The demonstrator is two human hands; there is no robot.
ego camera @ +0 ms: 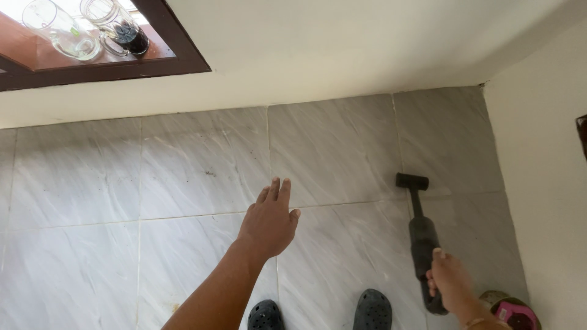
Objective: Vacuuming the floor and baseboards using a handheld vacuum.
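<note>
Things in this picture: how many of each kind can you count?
Hands: 2 (left hand, right hand)
Black handheld vacuum: 1
Black clogs: 2 (left clog, right clog)
Glass jugs: 2 (first jug, second jug)
Total: 7

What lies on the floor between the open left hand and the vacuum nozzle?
In the head view, only bare grey floor tile with a grout line lies between the left hand and the vacuum nozzle. The right hand grips the vacuum.
</note>
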